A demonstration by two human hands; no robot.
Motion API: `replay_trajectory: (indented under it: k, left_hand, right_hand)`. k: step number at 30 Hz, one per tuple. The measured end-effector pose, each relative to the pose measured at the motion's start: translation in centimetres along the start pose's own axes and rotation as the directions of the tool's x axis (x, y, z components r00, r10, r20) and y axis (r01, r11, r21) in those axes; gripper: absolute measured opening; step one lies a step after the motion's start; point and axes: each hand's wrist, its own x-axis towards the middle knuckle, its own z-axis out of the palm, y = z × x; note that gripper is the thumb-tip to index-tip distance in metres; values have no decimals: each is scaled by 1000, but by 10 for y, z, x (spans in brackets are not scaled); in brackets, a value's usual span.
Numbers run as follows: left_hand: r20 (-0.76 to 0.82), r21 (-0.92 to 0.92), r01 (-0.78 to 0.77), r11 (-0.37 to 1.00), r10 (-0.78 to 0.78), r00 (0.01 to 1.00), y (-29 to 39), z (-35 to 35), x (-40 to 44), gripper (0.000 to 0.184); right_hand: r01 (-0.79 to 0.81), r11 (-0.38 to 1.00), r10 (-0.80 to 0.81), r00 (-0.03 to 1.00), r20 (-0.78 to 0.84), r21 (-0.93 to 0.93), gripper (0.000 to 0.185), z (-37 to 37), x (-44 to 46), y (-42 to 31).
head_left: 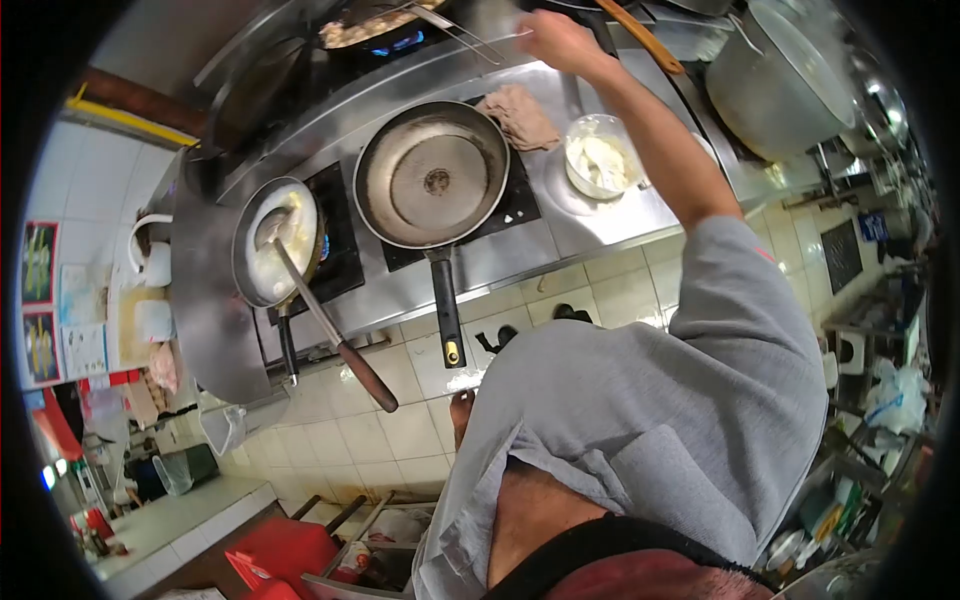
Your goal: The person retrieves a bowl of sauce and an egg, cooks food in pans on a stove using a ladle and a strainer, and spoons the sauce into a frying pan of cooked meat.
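My right hand (560, 42) is stretched out over the back of the stove, near the wire handle of a strainer (465, 32). Its fingers are curled and blurred, so what they hold cannot be made out. Below that arm stands a clear tub (598, 160) of pale, creamy food with a utensil in it. An empty frying pan (432, 178) sits on the middle front burner. To its left, a smaller pan (262, 245) contains white sauce, with a ladle (335, 340) resting in it. Only a bit of my left hand (462, 412) shows beside my shirt; its fingers are mostly hidden.
At the back, a pan of chopped food (370, 28) is over a blue flame. A folded cloth (520, 115) lies behind the tub. A big metal pot (780, 85) stands at right, near a wooden handle (640, 38). The frying pan's handle (447, 310) juts past the counter edge.
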Motion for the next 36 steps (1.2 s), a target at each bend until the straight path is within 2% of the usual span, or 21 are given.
replay_trajectory:
  k: [2,4,5,6,7,8,10,11,13,14,16,17,19,25,26,27,32,34,36]
  left_hand:
    - [94,-343,-77,936,116,989,87,-40,-13,40]
    - [203,-433,-76,898,179,963,130,-44,1,45]
    - [211,-434,-73,898,179,961,155,-48,3,45]
    - [267,-409,-110,906,234,935,183,-53,2,45]
    - [323,-387,-145,911,281,903,210,-57,-3,45]
    - [355,-349,-202,915,328,875,238,-62,-10,44]
    - [401,-465,-156,872,364,840,254,-44,-8,44]
    - [393,-467,-149,872,355,849,262,-39,-8,44]
    - [436,-495,-248,832,485,758,287,-36,-8,43]
    - [428,-498,-248,831,484,764,303,-37,-10,43]
    - [471,-520,-217,826,489,735,335,-47,-21,42]
    - [458,-524,-226,821,495,738,348,-53,-26,42]
    - [465,-470,-264,842,490,737,368,-65,-28,40]
    - [325,-468,-299,832,476,817,370,-80,-23,39]
    - [319,-448,-296,844,460,829,371,-83,-24,39]
    - [326,-454,-292,842,462,825,372,-84,-23,39]
    - [266,-480,-328,814,491,829,374,-92,-21,38]
    - [246,-438,-351,828,486,839,375,-96,-23,37]
    - [248,-462,-345,817,492,834,372,-97,-20,38]
  right_hand:
    - [-57,988,81,983,164,-144,19,10,-45,44]
    - [-162,949,249,911,329,-271,21,14,-97,57]
    - [-188,921,322,861,394,-340,25,18,-118,57]
    - [-257,908,379,841,385,-332,27,29,-132,59]
    - [-274,910,371,875,311,-312,28,47,-144,65]
    - [-274,903,382,864,327,-332,32,55,-149,63]
    - [-247,908,370,852,370,-340,30,77,-150,66]
    - [-233,913,357,854,379,-334,30,86,-149,69]
    - [-234,917,367,812,454,-322,28,96,-144,79]
    - [-224,920,357,815,456,-320,28,94,-143,79]
    - [-309,910,394,850,349,-277,23,89,-144,78]
    - [-299,914,384,858,342,-275,23,85,-145,80]
    - [-175,920,310,872,379,-350,18,77,-149,88]
    - [-144,901,309,875,372,-410,18,63,-148,89]
    - [-96,890,277,890,362,-445,18,64,-148,88]
    - [-50,876,245,903,353,-480,18,63,-147,86]
    - [-42,883,231,905,357,-467,22,36,-127,72]
    - [-56,970,70,996,50,-235,29,31,-106,44]
    - [-3,999,-1,998,-67,-46,40,41,-63,21]
